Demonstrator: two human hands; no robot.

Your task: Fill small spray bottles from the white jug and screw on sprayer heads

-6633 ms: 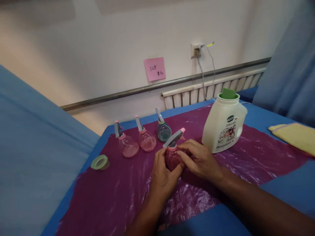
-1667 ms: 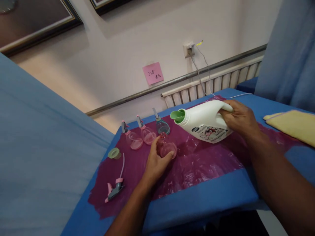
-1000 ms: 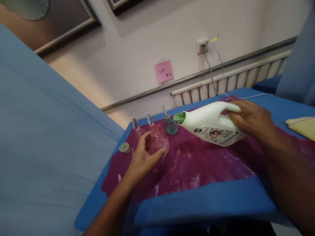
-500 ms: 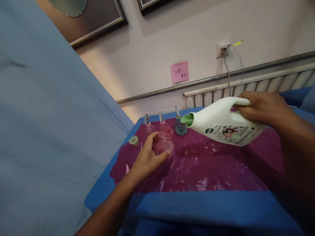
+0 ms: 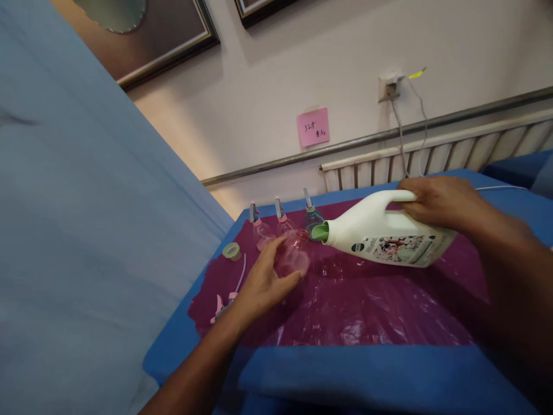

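Note:
My left hand (image 5: 270, 276) is wrapped round a clear pink spray bottle (image 5: 298, 253) with no sprayer on its neck, tilted a little to the right. In my right hand (image 5: 436, 199) is the handle of a white detergent jug (image 5: 384, 233), tipped nearly flat. Its green spout (image 5: 320, 232) points left, close beside the mouth of the pink bottle. I cannot make out any liquid flowing. A loose sprayer head (image 5: 222, 305) with a thin tube lies left of my left hand, partly behind my forearm. Near it sits a pale green cap (image 5: 231, 251).
Two pink-topped spray bottles (image 5: 262, 230) and a bluish spray bottle (image 5: 311, 219) stand at the back. Purple plastic sheeting (image 5: 354, 311) covers part of the blue table (image 5: 345, 369). A blue curtain (image 5: 86, 202) hangs at left; a radiator (image 5: 453, 144) lines the wall.
The jug has moved left and down, bringing its spout to the bottle's mouth. The pink bottle has tilted slightly right in my left hand. More of the loose sprayer head shows.

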